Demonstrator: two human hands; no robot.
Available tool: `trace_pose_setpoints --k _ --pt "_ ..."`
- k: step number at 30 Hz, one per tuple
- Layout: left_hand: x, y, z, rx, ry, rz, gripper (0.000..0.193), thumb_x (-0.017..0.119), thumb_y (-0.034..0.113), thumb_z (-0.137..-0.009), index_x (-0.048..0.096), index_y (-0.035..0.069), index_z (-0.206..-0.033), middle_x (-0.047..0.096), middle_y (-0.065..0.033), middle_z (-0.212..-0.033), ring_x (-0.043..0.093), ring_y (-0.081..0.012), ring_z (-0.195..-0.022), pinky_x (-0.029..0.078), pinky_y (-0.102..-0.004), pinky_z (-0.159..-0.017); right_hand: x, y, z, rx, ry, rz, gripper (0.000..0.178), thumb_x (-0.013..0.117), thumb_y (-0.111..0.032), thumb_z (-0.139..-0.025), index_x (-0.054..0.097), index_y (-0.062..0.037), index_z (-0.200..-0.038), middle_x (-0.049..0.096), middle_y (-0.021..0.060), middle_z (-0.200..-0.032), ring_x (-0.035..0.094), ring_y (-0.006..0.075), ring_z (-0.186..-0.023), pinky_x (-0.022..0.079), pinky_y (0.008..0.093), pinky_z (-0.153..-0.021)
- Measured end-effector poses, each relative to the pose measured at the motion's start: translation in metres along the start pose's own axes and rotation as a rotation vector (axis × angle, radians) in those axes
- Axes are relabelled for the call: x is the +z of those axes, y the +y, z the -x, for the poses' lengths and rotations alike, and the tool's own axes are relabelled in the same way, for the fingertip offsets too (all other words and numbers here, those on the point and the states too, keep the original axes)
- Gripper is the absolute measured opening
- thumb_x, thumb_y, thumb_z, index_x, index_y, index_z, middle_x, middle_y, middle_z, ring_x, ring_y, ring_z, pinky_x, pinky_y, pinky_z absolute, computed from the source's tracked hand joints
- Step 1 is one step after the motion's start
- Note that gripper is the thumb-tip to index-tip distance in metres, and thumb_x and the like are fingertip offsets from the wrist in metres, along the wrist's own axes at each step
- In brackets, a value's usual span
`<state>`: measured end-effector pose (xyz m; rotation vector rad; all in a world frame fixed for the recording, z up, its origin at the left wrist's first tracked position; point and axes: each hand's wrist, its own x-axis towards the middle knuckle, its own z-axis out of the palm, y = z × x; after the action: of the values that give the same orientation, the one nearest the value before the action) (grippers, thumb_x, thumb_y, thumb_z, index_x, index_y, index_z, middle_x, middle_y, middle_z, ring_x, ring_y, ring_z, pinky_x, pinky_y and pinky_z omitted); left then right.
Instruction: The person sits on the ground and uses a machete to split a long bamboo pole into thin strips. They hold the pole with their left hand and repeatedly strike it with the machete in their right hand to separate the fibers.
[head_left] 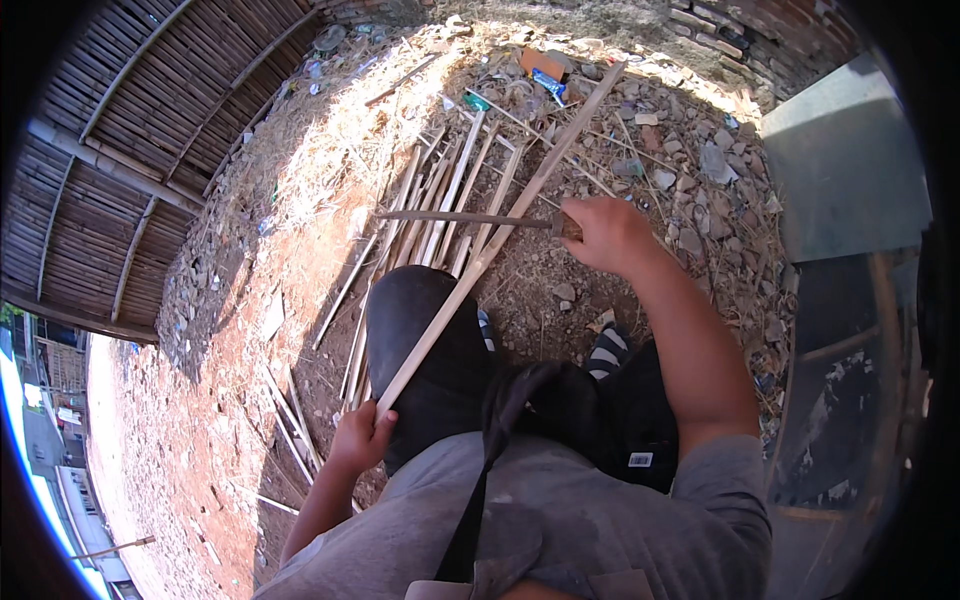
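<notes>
A long pale wooden strip point(455, 303) slants across my bent left knee, its far end up toward the rubble. Its near end is gripped by my left hand point(362, 438), with the fingers wrapped round it. My right hand point(605, 237) is closed on the wooden handle of a long, narrow-bladed knife point(455, 216). The blade points left and lies across the strip in this view; I cannot tell whether its edge touches the wood. Beyond my left knee, several more wooden strips point(432, 200) lie in a loose pile on the ground.
Stones and litter point(690, 190) cover the ground to the right and far side. A bamboo-slat wall point(180, 90) stands at the far left, and a brick wall point(720, 35) at the back. A grey-green panel point(850, 165) rises on the right. Thin sticks point(290, 420) lie left of my left hand.
</notes>
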<state>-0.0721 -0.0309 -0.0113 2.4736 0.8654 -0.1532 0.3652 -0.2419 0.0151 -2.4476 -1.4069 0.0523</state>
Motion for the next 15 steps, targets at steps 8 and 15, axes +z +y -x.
trace_pose_setpoints --k 8,15 --pt "0.001 -0.001 -0.004 0.023 0.034 0.010 0.045 0.062 0.042 -0.097 0.054 0.001 -0.078 0.058 -0.0230 -0.063 0.062 -0.0465 -0.066 0.045 -0.0520 -0.059 0.015 0.034 -0.012 0.281 0.075 -0.104 0.031 0.075 -0.027 -0.081 0.063 -0.0094 -0.103 0.069 0.0142 -0.089 0.069 0.0363 -0.090 0.055 0.0498 -0.077" --pt "0.007 -0.005 -0.001 0.052 0.059 0.006 0.044 0.062 0.041 -0.097 0.053 0.002 -0.078 0.058 -0.0231 -0.062 0.062 -0.0467 -0.065 0.045 -0.0527 -0.057 0.009 -0.001 0.000 -0.130 0.069 -0.029 0.027 0.076 -0.024 -0.078 0.062 -0.0099 -0.096 0.065 0.0132 -0.081 0.067 0.0365 -0.081 0.053 0.0474 -0.071"
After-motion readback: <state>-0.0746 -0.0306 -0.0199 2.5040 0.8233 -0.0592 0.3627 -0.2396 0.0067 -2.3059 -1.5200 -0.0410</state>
